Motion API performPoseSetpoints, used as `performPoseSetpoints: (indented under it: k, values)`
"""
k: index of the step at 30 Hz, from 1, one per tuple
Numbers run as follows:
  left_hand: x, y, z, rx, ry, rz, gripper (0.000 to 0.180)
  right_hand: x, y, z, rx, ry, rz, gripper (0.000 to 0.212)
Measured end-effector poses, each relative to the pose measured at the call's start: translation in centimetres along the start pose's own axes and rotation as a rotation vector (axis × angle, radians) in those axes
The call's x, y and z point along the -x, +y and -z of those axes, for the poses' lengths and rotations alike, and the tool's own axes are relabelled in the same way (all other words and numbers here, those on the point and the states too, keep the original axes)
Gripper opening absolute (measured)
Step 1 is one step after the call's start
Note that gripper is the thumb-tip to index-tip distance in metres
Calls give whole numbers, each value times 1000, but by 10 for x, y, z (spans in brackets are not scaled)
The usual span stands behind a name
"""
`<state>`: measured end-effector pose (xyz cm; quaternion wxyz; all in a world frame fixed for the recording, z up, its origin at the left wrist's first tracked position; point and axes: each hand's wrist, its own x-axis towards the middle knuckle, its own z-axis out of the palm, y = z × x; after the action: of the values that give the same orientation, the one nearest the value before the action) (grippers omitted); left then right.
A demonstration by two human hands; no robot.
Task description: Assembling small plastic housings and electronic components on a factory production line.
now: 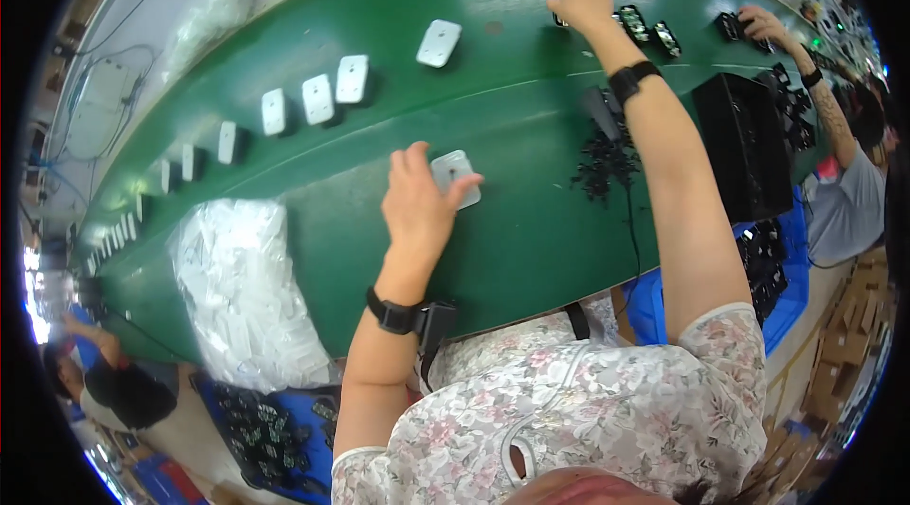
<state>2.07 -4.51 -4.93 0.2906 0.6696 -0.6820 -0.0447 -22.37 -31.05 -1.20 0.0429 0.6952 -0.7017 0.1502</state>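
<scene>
My left hand [419,200] is over the near middle of the green table [531,220], its fingers apart. A pale, see-through shell [452,166] with rounded corners lies flat between its fingers and thumb, and the thumb overlaps the shell's edge. My right hand [582,2] reaches to the far side of the table, its fingers closed on a small black housing [557,8] that they partly hide. Just right of it lie two more black housings with green circuit boards inside, one of them this nearer housing [666,38].
White rounded cases [352,79] form a row toward the left. A clear bag [248,296] of white pieces lies at the near left. Small black parts [607,164] with a cord and a black bin [742,149] are on the right. A co-worker's hand [761,26] works at the far right.
</scene>
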Motion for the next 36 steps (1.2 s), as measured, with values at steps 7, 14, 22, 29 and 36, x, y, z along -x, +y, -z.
performPoseSetpoints:
  k: [7,14,22,29,36]
  values:
    - [7,10,-5,96,-70,-163,59,102,-21,5,-1028,-258,233,47]
    - [3,1,-7,263,-87,-299,55,176,-24,21,-547,-133,411,41]
    - [-5,-11,15,508,-78,-185,49,219,-52,47,-620,-196,613,44]
    - [0,-18,14,475,-206,-260,43,223,-63,42,-567,-306,637,41]
    - [8,-12,18,200,-197,-336,47,225,-57,38,-588,-254,705,41]
